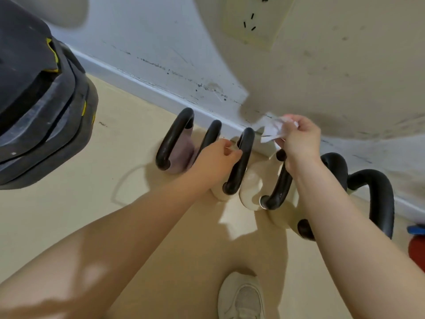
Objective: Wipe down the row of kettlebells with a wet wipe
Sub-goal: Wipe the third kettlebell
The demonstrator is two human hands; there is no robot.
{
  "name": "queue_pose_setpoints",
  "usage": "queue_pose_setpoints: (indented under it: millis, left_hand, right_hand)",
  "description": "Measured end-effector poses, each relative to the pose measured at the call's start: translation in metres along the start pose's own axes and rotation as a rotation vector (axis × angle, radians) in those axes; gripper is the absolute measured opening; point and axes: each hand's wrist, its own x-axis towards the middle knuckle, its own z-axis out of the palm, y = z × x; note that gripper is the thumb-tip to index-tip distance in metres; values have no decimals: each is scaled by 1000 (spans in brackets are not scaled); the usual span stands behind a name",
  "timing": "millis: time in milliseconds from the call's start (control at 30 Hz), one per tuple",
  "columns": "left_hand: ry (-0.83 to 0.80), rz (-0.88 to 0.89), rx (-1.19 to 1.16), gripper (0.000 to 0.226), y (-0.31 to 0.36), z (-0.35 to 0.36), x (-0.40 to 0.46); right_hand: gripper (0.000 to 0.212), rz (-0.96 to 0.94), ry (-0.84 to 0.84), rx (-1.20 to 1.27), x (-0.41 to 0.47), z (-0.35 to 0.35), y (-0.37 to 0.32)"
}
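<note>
At far left we noted a dark stacked object (pixel 39 107) on the floor, clear of the work. The row of kettlebells (pixel 243 176) stood along the skirting board (pixel 142 82), black handles up. Our left hand (pixel 216 157) rested at the third handle (pixel 241 162), fingers curled and pinched; whether they gripped the handle itself we could not tell. Our right hand (pixel 299 139) hung above the fourth kettlebell, fingertips pinching a crumpled wet wipe (pixel 273 130), which touched no kettlebell. We judged the step to be readying the wipe. The next move would call for lowering it onto a handle.
</note>
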Motion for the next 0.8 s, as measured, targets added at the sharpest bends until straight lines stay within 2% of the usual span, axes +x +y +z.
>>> queue_pose_setpoints:
  millis: [100, 200, 267, 367, 400, 467, 500, 567, 633, 667, 733, 800]
  left_hand:
    - [-67, -4, 232, 38, 13, 9, 13]
    - [-95, -25, 247, 25, 11, 16, 19]
    - [-88, -29, 222, 23, 8, 16, 20]
    - [-105, 24, 248, 21, 8, 12, 16]
    - [-113, 44, 276, 21, 7, 10, 13]
    - [-109, 80, 237, 24, 3, 6, 7]
    - [-98, 88, 214, 28, 0, 4, 5]
    - [-81, 75, 229, 35, -4, 2, 2]
    - [-79, 54, 239, 38, -6, 1, 0]
    - [-84, 59, 235, 38, -7, 1, 0]
    - [-94, 82, 231, 37, -8, 2, -1]
    - [-108, 89, 242, 35, -10, 2, -1]
  right_hand:
    - [16, -235, 51, -222, 13, -1, -1]
    - [22, -497, 15, -383, 11, 0, -1]
    - [25, -654, -194, -515, 6, 2, 3]
    - [31, -743, -729, -786, -1, 2, 18]
    - [32, -762, -859, -793, -5, 2, 24]
    - [33, -728, -994, -593, -9, 0, 30]
    - [32, -691, -992, -491, -10, 0, 30]
    - [41, -653, -890, -447, -5, -1, 27]
    - [50, -762, -789, -572, -3, 2, 19]
    - [48, -865, -807, -658, -5, 5, 16]
    - [31, -1034, -917, -813, -5, 9, 17]
    - [28, -1059, -885, -899, 4, 12, 21]
